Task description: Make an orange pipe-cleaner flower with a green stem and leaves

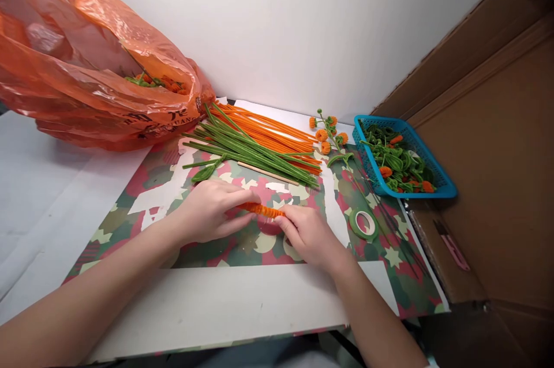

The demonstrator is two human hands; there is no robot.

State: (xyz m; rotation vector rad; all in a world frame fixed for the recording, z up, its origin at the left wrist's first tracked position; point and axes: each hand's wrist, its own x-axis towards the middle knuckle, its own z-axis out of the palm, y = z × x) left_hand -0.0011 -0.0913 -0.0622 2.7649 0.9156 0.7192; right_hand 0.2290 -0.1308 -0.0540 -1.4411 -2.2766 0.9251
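Note:
Between my two hands runs a coiled orange pipe cleaner (269, 211), held just above the patterned table covering. My left hand (216, 209) has its thumb and fingers closed on the coil's left end, which they partly hide. The thumb and forefinger of my right hand (305, 235) pinch its right end. Beyond my hands lie a bundle of green pipe cleaners (259, 154) and a bundle of straight orange pipe cleaners (268, 126). A thin wooden stick (268, 173) rests along the near side of the green bundle, and a green leaf piece (209, 170) lies close to my left hand.
An orange plastic bag (108, 102) with flower pieces stands at the back left. A stem of orange flowers (331, 134) lies beside a blue basket (409, 126) of green and orange pieces. Green tape (363, 224) and pink-handled scissors (452, 247) are at right, by a cardboard wall (497, 143).

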